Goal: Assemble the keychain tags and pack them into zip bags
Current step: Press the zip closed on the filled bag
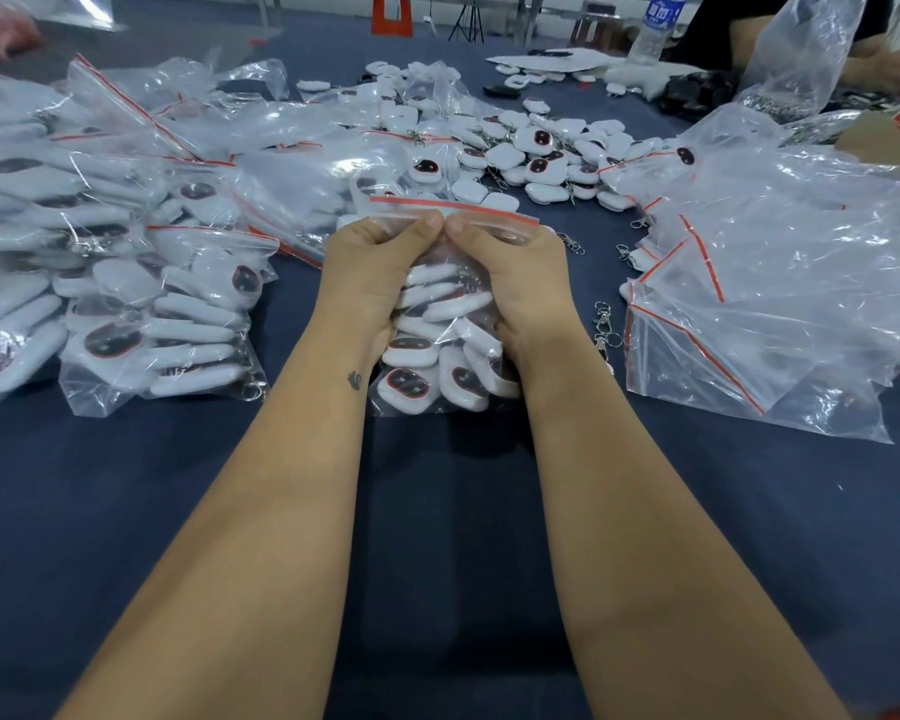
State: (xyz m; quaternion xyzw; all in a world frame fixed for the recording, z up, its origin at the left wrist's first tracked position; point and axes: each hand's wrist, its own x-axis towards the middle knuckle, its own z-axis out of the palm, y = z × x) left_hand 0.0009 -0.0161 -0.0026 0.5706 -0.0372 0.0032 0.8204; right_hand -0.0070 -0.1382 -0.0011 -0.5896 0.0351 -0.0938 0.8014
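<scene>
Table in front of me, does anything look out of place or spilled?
A few metal clasps lie loose on the dark table, right of the filled zip bag gripped by the left hand and right hand. They are attached to no tag.

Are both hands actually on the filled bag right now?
Touching. The head view shows the left hand and right hand wrapped round the filled bag, thumbs pinching just under its red zip strip.
</scene>
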